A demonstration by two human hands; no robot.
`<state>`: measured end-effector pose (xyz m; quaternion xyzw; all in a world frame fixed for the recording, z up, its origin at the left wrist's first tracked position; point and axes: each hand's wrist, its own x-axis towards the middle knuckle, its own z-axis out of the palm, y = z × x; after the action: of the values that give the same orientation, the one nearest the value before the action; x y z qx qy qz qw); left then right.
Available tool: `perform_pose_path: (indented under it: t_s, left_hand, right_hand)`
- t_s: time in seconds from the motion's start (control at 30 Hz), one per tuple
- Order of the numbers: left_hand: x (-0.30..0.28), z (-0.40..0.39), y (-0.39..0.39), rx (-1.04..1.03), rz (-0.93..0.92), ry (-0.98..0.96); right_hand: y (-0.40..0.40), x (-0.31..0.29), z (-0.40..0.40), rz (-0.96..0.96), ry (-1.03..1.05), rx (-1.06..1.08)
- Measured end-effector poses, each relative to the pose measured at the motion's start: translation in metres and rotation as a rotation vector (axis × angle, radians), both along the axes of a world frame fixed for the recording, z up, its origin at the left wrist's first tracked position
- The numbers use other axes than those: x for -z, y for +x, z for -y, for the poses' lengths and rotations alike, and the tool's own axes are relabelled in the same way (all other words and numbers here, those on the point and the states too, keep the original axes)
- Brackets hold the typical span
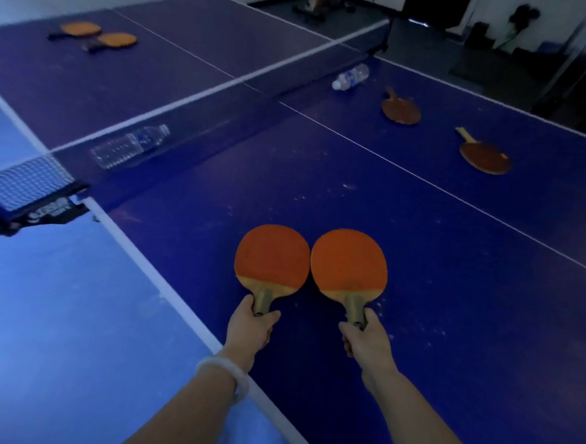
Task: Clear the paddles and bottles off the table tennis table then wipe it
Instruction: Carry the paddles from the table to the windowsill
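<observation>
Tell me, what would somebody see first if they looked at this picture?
Two bright orange paddles, side by side low in the middle: the left hand grips the left paddle and the right hand grips the right paddle, over the big blue table. Next, the net crossing the table, with a clear bottle lying beside it.

Both bare forearms reach forward side by side. The left hand (pixel 249 325), a pale bangle (pixel 222 372) on its wrist, and the right hand (pixel 368 339) each have fingers (pixel 346 341) curled around a handle.
</observation>
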<state>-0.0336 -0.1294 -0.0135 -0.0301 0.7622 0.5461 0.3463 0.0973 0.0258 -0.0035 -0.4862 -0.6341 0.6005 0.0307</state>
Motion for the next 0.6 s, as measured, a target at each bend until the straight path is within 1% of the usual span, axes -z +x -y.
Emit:
perform_pose_path:
  t_s: [0.1, 0.27, 0.43, 0.6]
  left_hand:
    - [-0.021, 0.045, -0.037, -0.145, -0.046, 0.041]
    - [-0.052, 0.147, -0.097, -0.331, -0.188, -0.033]
    - [-0.072, 0.263, -0.152, -0.509, -0.243, -0.001]
    - [-0.091, 0.360, -0.199, -0.698, -0.275, 0.008]
  right_hand:
    - [-0.046, -0.021, 0.032, -0.033, 0.031, -0.062]
    - [-0.137, -0.055, 0.108, -0.097, 0.109, -0.239]
    - [-0.233, -0.080, 0.205, -0.170, 0.141, -0.433]
    - [-0.321, -0.096, 0.302, -0.211, 0.120, -0.585]
